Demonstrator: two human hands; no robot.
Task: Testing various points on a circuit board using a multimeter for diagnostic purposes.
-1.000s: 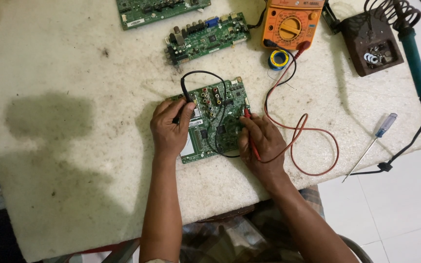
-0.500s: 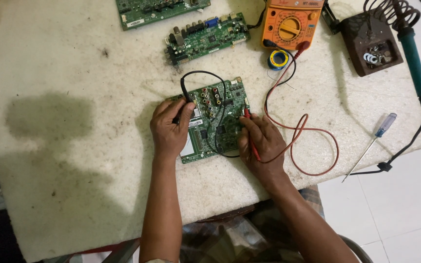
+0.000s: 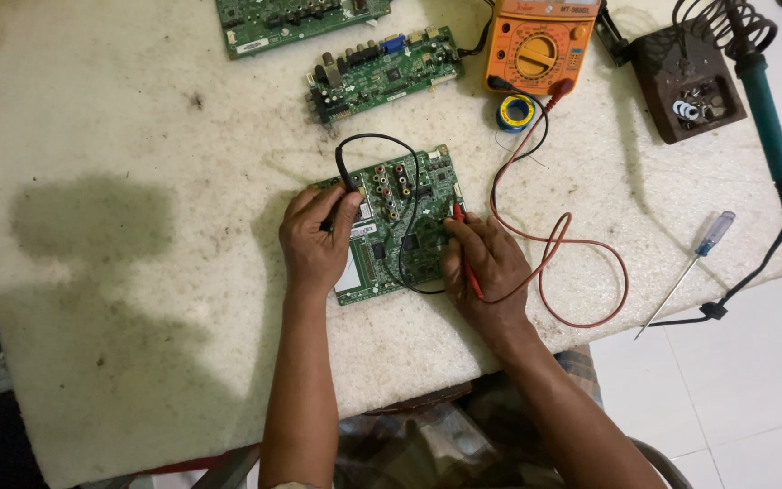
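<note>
A green circuit board [image 3: 400, 226] lies flat on the white worktable [image 3: 138, 136] in front of me. My left hand [image 3: 317, 240] rests on the board's left edge and grips a black test probe [image 3: 344, 172] whose black lead loops over the board. My right hand [image 3: 491, 267] sits at the board's right edge, fingers closed on a red test probe [image 3: 463, 237] with its tip touching the board. The red lead [image 3: 572, 272] coils on the table and runs up to an orange multimeter [image 3: 536, 45].
Two more green boards [image 3: 382, 72] [image 3: 296, 16] lie at the back. A solder roll [image 3: 515, 113] sits below the meter. A brown soldering stand [image 3: 685, 81], a teal soldering iron [image 3: 767, 118] and a blue-handled screwdriver [image 3: 690, 267] occupy the right side near the table edge.
</note>
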